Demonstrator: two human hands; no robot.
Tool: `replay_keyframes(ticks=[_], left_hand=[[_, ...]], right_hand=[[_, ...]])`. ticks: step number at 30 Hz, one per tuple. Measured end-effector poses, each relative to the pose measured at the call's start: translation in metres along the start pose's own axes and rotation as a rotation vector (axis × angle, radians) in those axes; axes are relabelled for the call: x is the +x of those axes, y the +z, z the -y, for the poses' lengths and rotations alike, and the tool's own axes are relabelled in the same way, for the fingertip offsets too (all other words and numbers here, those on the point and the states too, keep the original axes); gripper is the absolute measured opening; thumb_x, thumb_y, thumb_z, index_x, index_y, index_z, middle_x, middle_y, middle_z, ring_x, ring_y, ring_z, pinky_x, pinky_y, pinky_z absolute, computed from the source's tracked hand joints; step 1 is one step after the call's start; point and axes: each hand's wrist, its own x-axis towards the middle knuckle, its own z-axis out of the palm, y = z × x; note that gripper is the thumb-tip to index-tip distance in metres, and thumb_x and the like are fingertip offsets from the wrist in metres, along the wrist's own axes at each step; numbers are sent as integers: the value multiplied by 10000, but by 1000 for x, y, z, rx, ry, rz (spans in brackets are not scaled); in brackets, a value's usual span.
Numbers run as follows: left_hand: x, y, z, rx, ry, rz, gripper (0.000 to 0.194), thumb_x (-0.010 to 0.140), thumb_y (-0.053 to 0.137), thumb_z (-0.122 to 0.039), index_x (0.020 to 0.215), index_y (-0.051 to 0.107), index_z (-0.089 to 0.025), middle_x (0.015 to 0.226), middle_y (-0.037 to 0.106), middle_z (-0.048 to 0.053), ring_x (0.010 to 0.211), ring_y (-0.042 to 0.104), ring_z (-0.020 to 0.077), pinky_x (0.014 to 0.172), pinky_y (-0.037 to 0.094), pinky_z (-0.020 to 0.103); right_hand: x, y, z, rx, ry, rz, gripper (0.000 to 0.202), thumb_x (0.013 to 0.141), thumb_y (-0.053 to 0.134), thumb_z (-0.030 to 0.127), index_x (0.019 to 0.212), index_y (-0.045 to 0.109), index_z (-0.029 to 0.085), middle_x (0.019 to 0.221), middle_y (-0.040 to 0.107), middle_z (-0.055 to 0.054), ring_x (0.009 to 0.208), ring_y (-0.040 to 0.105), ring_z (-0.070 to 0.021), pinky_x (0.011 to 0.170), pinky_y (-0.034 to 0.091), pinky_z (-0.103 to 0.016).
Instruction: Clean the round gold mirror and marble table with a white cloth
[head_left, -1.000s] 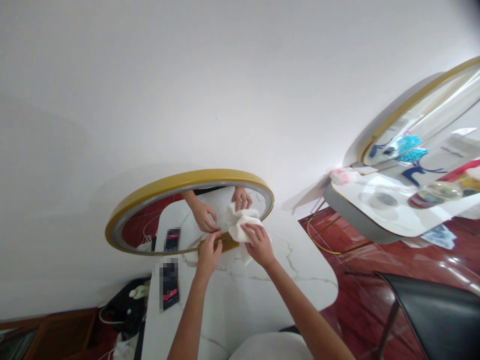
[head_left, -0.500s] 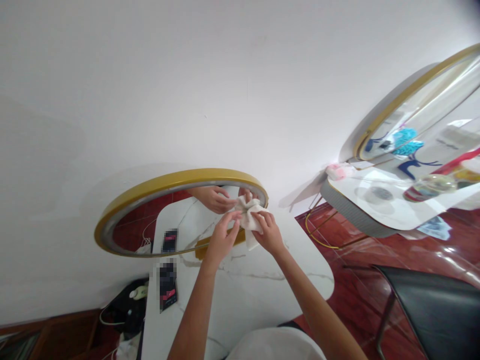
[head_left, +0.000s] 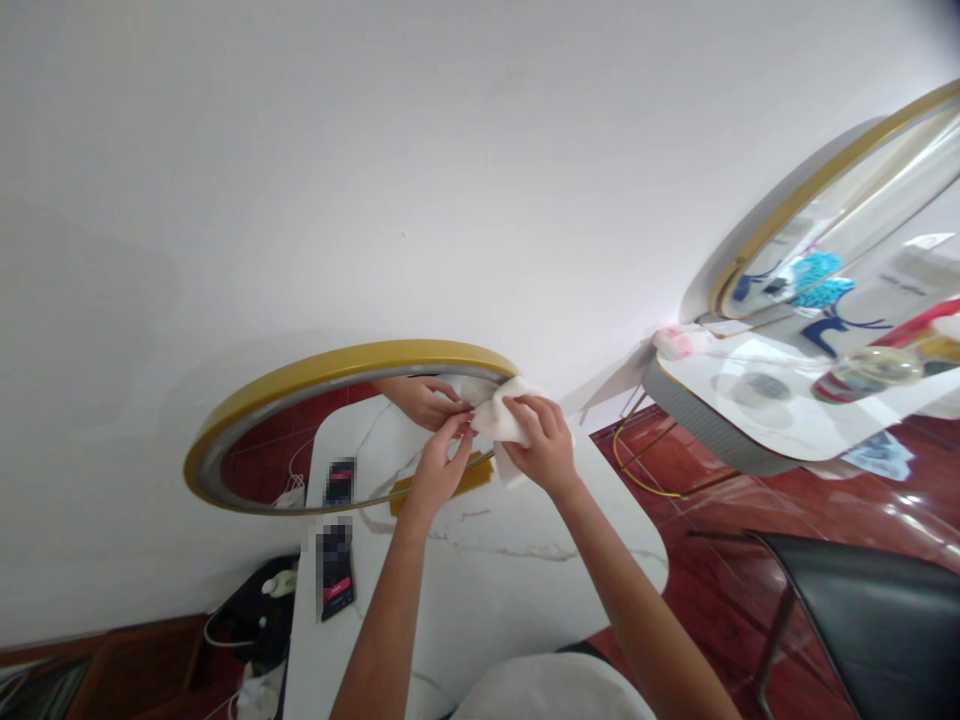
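1. Head view: the white cloth [head_left: 495,424] was at the right end of the round mirror [head_left: 367,425], over the far right part of the table [head_left: 491,590].
2. Right hand [head_left: 541,447]: its fingers were closed over the cloth, bunching it at the rim.
3. Left hand [head_left: 444,458]: its fingertips met the cloth's left side; whether they pinched it could not be told.
4. Step in hand, as judged: wiping at the rim's right end. The next move would call for a firm right-hand hold and light pressure.
5. Orientation: the cloth was crumpled, without a clear long axis; one flap hung toward the table's near edge. The mirror's apparent long axis ran left to right, its right end higher in view, its glass facing the person.
6. Surroundings: the gold base [head_left: 476,474] stood beneath the mirror; a phone [head_left: 337,582] lay along the table's left edge.
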Motion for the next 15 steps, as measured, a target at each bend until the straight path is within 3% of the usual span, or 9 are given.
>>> replay_keyframes(ticks=[5,8,15], left_hand=[[-5,-4,0,65,18,23,276,915,437,-284,1157,555,-223,1095,655,35,1029,596,149,960,425,286],[-7,-6,3,80,18,28,280,919,426,-278,1161,555,-221,1068,666,36,1020,604,149,952,432,286],[-15,-7,20,113,-22,4,282,911,432,-275,1153,560,-211,1095,658,54,1025,605,157,966,431,308]], right_hand=[[-46,29,-13,22,45,198,592,830,542,209,1397,378,255,1241,528,-93,1151,447,-262,965,454,-464],[-59,30,-16,36,56,271,601,815,531,167,1392,386,251,1234,531,-91,1147,450,-261,948,468,-454],[-28,11,-13,12,64,11,599,833,557,233,1400,367,270,1252,509,-96,1153,462,-261,987,431,-475]])
